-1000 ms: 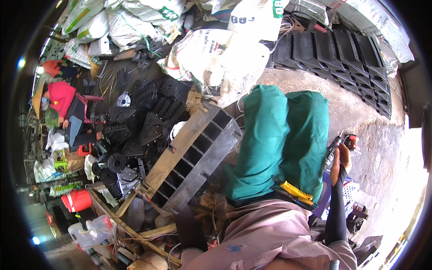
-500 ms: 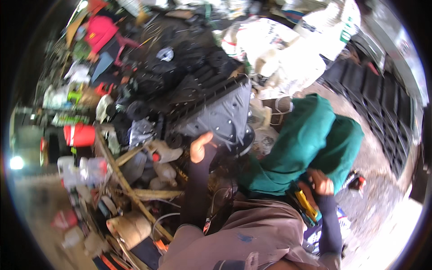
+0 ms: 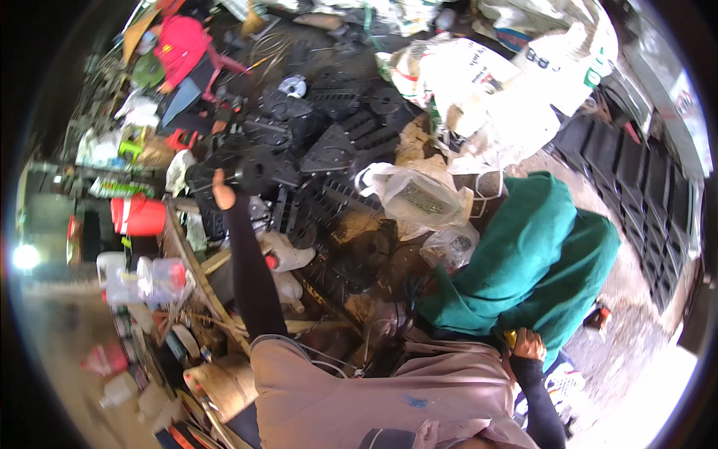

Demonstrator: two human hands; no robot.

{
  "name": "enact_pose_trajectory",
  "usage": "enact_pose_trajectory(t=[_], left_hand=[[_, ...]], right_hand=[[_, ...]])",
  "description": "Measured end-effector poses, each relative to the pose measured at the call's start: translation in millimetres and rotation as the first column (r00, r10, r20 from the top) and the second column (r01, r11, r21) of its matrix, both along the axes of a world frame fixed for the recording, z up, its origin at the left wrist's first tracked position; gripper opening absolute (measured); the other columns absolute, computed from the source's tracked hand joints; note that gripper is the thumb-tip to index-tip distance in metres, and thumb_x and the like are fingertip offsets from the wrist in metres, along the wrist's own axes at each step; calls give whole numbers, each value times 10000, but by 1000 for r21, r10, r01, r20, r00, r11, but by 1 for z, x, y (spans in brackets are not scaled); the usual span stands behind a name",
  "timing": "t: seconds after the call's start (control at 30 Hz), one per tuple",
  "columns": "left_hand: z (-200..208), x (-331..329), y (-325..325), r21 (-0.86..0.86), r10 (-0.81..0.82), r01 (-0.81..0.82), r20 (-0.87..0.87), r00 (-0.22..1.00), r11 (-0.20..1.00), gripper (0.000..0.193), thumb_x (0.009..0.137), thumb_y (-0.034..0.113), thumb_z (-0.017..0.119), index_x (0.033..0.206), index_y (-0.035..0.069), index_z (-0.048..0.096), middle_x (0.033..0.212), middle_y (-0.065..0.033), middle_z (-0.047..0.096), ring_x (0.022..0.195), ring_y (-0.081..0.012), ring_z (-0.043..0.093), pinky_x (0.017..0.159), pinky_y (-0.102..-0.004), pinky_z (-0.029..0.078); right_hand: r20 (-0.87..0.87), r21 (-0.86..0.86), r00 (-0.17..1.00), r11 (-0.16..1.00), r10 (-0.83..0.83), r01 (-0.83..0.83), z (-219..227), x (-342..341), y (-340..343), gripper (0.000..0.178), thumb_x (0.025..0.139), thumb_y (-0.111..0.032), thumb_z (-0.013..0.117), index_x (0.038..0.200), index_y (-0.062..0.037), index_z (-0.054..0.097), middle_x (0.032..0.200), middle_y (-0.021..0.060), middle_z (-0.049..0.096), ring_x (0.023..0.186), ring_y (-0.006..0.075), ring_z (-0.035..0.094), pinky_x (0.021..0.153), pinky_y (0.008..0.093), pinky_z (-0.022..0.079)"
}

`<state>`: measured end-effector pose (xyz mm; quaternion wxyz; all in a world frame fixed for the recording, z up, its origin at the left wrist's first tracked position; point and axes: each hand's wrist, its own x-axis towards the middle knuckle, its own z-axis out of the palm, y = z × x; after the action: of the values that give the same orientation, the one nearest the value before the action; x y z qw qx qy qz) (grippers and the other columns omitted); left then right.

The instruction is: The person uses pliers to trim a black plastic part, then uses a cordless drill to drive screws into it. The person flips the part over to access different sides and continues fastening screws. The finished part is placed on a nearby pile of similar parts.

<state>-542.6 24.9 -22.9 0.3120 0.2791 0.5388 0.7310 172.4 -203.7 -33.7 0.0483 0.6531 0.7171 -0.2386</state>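
My left arm reaches far out to the left. My left hand [image 3: 223, 191] is beside a black moulded plastic part [image 3: 200, 179] at the near-left edge of a heap of such parts [image 3: 329, 150]. Its thumb points up, but the other fingers are too hidden to show whether they grip anything. Close to my green-trousered thigh, my right hand [image 3: 530, 344] is closed round a yellow-handled tool [image 3: 511, 338]; only a bit of the yellow shows, and the tool's working end is hidden.
An open translucent bag [image 3: 422, 198] with small pieces inside stands before my knees. White sacks [image 3: 479, 82] lie beyond it. Ridged black panels [image 3: 628, 187] lean at the right. A red bucket [image 3: 138, 215] and plastic jugs [image 3: 142, 278] are at the left. Another person [image 3: 183, 49] sits far left.
The large dark triangular plastic part has left the space before my knees. My left hand has swung outward to the left. My right hand now covers most of the yellow-handled tool.
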Motion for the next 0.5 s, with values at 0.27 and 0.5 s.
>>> enact_pose_trajectory(t=[0.27,0.5], left_hand=[[1,-27,99,-302,13,-282,-662,749,911,369,933,255,527,1172,-18,591,1177,-142,629,1052,-272,617,949,-391,476],[-91,145,106,-587,-366,-91,-611,702,805,363,937,242,528,1175,-26,588,1182,-151,624,1062,-270,611,951,-385,471]], right_hand=[[-239,-139,952,977,-190,160,28,13,4,358,736,-234,734,948,-27,532,763,159,607,699,356,607,645,440,469],[-761,-311,349,780,-546,542,73,98,-8,410,827,-238,727,1114,4,563,905,68,651,788,185,630,721,321,480]])
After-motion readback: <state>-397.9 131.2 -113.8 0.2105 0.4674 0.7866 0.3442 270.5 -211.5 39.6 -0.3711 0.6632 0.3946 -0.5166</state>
